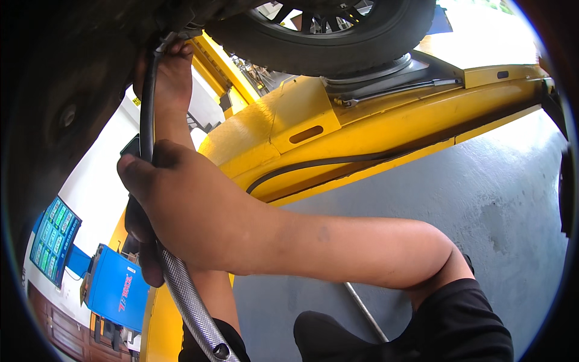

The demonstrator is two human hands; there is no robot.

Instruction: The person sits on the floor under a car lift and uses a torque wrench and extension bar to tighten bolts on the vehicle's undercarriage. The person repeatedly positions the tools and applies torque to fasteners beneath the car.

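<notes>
A long wrench (181,283) slants up from the lower middle to the dark underside of a vehicle (66,78). It has a knurled metal handle with a hole near its end, and a smooth black shaft above. My right hand (163,187) is wrapped round the bar about midway, its fingers dark with grime or shadow. Higher up, my left hand (169,75) has its fingers curled at the wrench's head, close against the underside. The part that the head meets is hidden in shadow. My right forearm crosses in front of my left one.
A tyre (325,45) stands on a round metal plate (377,78) on a yellow lift runway (271,127). A black hose (313,161) runs along the runway. Beyond are a blue cabinet (117,286) and a screen (55,241). A metal rod (365,311) shows over the grey floor (434,187).
</notes>
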